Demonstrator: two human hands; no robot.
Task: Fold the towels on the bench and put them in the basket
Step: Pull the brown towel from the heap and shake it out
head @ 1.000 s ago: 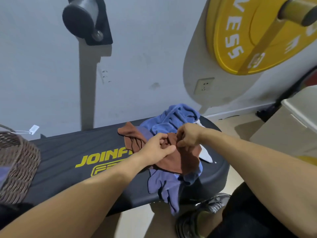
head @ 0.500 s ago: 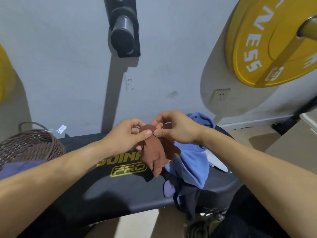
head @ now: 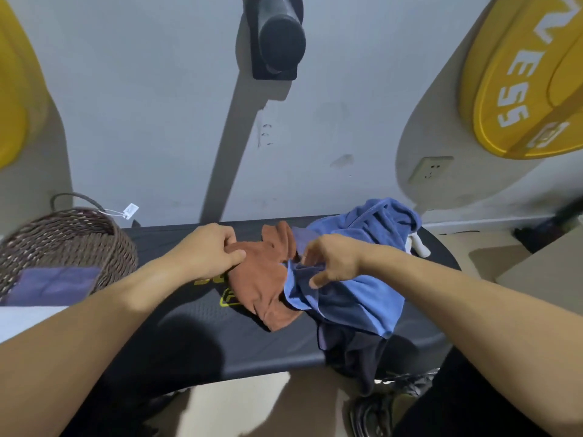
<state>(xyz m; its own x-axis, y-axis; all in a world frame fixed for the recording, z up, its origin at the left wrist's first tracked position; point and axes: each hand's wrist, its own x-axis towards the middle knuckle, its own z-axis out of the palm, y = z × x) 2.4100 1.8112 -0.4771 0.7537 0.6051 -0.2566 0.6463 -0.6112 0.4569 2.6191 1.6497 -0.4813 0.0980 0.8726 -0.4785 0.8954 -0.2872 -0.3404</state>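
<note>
A brown towel (head: 262,279) lies crumpled on the black bench (head: 195,335), over its yellow logo. My left hand (head: 209,250) pinches the towel's left edge. My right hand (head: 331,258) hovers at the towel's right side with fingers spread, resting against a blue towel (head: 356,288); I cannot tell whether it grips cloth. A heap of blue towels (head: 378,222) fills the bench's right end, and a darker one (head: 356,354) hangs over the front edge. The wicker basket (head: 63,238) stands at the bench's left end with a folded purple towel (head: 53,285) in it.
Yellow weight plates (head: 517,89) hang at upper right and far left. A black bar holder (head: 277,39) juts from the wall above the bench. A grey box (head: 542,263) stands to the right, and a shoe (head: 372,411) is on the floor below.
The brown towel was lifted off the pile, held up by both hands, then laid on the bench left of the blue towels. My right hand has let go of it and opened.
</note>
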